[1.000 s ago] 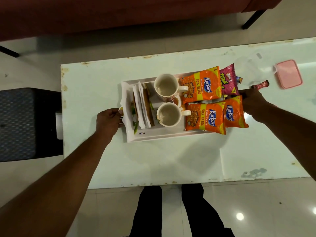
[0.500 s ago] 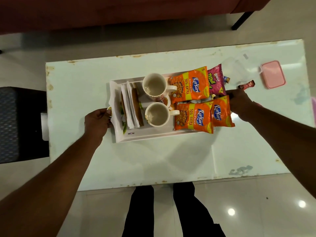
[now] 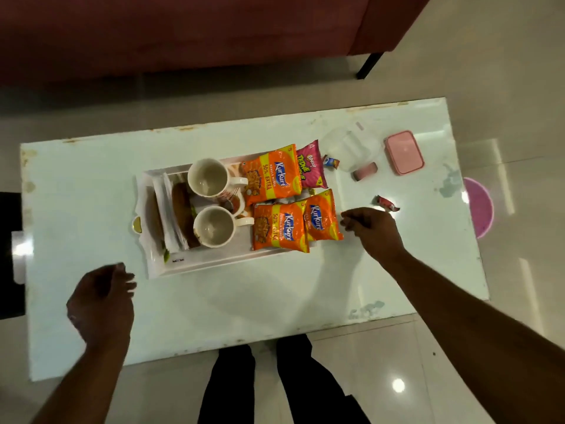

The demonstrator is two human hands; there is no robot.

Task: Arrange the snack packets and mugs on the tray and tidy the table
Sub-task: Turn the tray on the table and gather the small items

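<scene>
While both hands hover clear of everything, the white tray [image 3: 214, 264] sits flat near the middle of the pale table [image 3: 91, 194].

Head view, tray contents: two white mugs [image 3: 208, 178] [image 3: 214, 227], upright, both empty, handles pointing right, one behind the other. Left of the mugs, a stack of white napkins [image 3: 166, 209] lies along the tray's short end with brown pieces beside it that I cannot identify. Right of the mugs, four snack packets: three orange ones [image 3: 272, 174] [image 3: 279, 226] [image 3: 321, 215] and one pink one [image 3: 309, 165], overlapping and hanging past the tray's right edge.

Off the tray, on the table's right part: one clear plastic box [image 3: 351, 148], one pink lid [image 3: 403, 152], one small pink block [image 3: 365, 173], two small wrapped sweets [image 3: 331, 161] [image 3: 386, 204].

Left hand [image 3: 101, 301]: fingers loosely curled, holding nothing, just off the tray's near left corner. Right hand [image 3: 371, 229]: fingers half spread, holding nothing, just beside the rightmost orange packet, apparently not touching.
</scene>
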